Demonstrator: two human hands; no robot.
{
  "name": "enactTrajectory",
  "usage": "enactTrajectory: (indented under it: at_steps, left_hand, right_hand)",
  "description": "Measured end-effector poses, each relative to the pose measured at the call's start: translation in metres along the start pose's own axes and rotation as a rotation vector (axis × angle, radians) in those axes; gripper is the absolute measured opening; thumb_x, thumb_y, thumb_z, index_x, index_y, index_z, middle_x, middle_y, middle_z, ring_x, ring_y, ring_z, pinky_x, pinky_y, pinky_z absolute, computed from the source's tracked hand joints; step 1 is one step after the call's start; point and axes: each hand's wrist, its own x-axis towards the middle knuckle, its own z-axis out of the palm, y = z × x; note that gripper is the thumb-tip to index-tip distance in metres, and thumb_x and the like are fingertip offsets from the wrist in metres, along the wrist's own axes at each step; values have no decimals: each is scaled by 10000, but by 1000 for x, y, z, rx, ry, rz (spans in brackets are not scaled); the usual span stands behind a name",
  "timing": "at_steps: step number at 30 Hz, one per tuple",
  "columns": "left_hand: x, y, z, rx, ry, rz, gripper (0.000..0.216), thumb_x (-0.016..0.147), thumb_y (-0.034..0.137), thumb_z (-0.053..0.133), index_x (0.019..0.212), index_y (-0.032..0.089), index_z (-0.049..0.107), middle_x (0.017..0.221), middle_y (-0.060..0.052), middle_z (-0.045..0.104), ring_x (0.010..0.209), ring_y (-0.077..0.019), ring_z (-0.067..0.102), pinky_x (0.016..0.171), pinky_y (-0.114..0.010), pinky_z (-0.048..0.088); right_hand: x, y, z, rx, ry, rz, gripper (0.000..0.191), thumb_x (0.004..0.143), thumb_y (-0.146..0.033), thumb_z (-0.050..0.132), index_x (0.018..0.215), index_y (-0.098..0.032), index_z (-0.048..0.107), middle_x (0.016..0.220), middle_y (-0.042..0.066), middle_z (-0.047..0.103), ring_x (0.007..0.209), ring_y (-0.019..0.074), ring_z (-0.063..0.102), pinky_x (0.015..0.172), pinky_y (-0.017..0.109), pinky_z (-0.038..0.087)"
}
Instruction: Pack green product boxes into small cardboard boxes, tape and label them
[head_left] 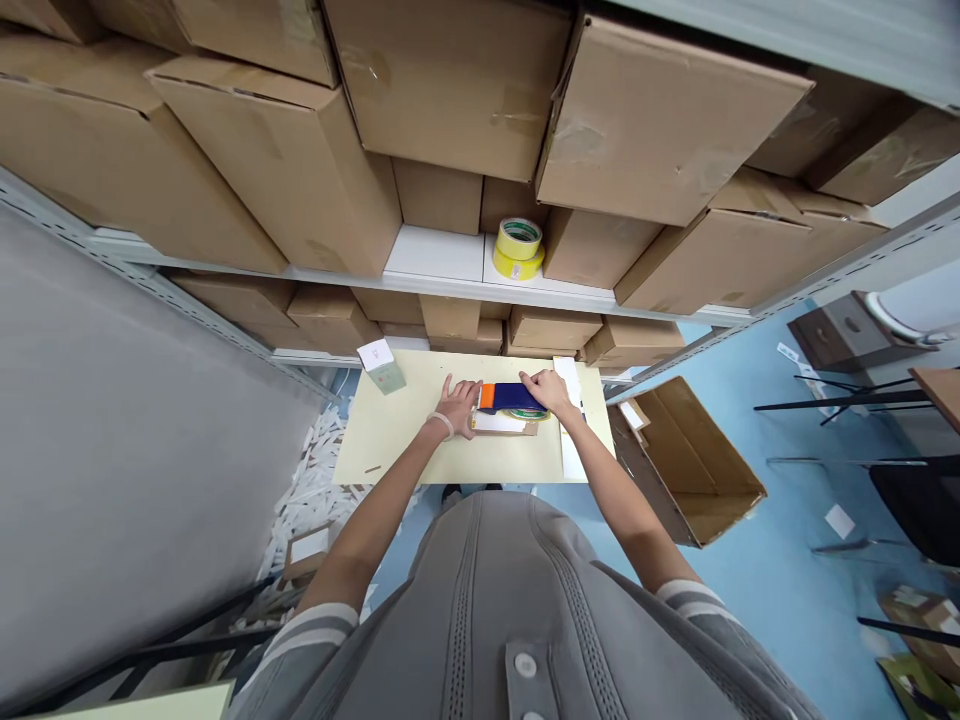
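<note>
My right hand (549, 391) is closed around the right end of a dark blue and orange tape dispenser (517, 396). The dispenser lies across a small cardboard box (504, 424) with a white label on top, and a roll of tape shows at its underside. At the box's left end rests my left hand (456, 406), fingers spread, close to the dispenser's orange front. Whether tape is stuck to the box there is too small to tell. Both hands are over a pale yellow tabletop (405, 440).
A small pale green and white box (383, 366) stands at the table's back left. White sheets (572, 440) lie along its right side. Yellow tape rolls (519, 248) sit on the shelf among cardboard boxes. An open carton (697, 465) is on the floor at right, paper scraps (319, 475) at left.
</note>
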Motion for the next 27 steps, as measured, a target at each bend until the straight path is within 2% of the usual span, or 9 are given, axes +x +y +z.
enactTrajectory:
  at_steps: [3, 8, 10, 13, 16, 18, 21, 27]
  left_hand:
    - [-10, -9, 0, 0, 9, -18, 1185, 445, 392, 779, 1468, 104, 255, 1375, -196, 454, 1310, -359, 367, 1150, -559, -109]
    - [-32, -33, 2, 0, -11, -55, 1187, 452, 428, 780, 1469, 105, 261, 1385, -194, 447, 1317, -349, 366, 1153, -561, -106]
    - [-38, -39, 4, 18, -30, -59, 1202, 456, 443, 786, 1477, 102, 251, 1397, -199, 443, 1325, -348, 362, 1150, -566, -113]
    - [-42, -41, 8, 46, -73, -70, 1198, 511, 510, 773, 1494, 97, 225, 1421, -210, 434, 1348, -359, 343, 1140, -588, -118]
    - [-48, -39, 14, 55, -104, -110, 1060, 681, 582, 658, 1508, 96, 206, 1451, -202, 425, 1386, -357, 310, 1137, -600, -115]
    - [-52, -33, 18, 70, -83, -141, 940, 785, 570, 560, 1513, 95, 203, 1501, -187, 372, 1422, -344, 256, 1149, -587, -103]
    - [-53, -15, 25, 105, -18, -143, 848, 853, 523, 484, 1516, 80, 193, 1568, -158, 236, 1462, -313, 161, 1172, -547, -79]
    - [-25, 43, 46, 90, 20, -79, 910, 853, 586, 462, 1515, 49, 146, 1586, -146, 136, 1480, -270, 79, 1193, -510, -33]
  right_hand:
    - [-7, 23, -6, -18, 19, 15, 621, 961, -528, 309, 554, -188, 632, 617, 63, 647, 676, 184, 615, 573, 257, 299]
    - [-26, 86, -26, -99, 95, 79, 625, 957, -523, 316, 579, -173, 669, 659, 97, 685, 717, 208, 637, 580, 266, 291]
    - [-34, 102, -29, -138, 111, 70, 627, 957, -515, 315, 596, -166, 690, 673, 113, 699, 740, 221, 647, 584, 272, 291]
    - [-41, 106, -23, -175, 124, 53, 615, 956, -498, 317, 624, -170, 717, 693, 119, 717, 770, 232, 658, 600, 275, 296]
    - [-42, 96, -12, -196, 126, 48, 592, 952, -490, 318, 667, -191, 742, 701, 110, 725, 788, 232, 662, 604, 276, 297]
    - [-40, 89, -6, -210, 120, 47, 572, 945, -487, 327, 687, -203, 751, 709, 104, 729, 800, 230, 663, 599, 276, 294]
    - [-37, 84, 0, -218, 96, 37, 548, 935, -482, 345, 684, -214, 751, 712, 96, 732, 790, 224, 662, 599, 274, 296]
    - [-34, 84, -2, -210, 88, 30, 574, 937, -492, 332, 636, -209, 730, 686, 96, 725, 751, 221, 658, 596, 276, 294]
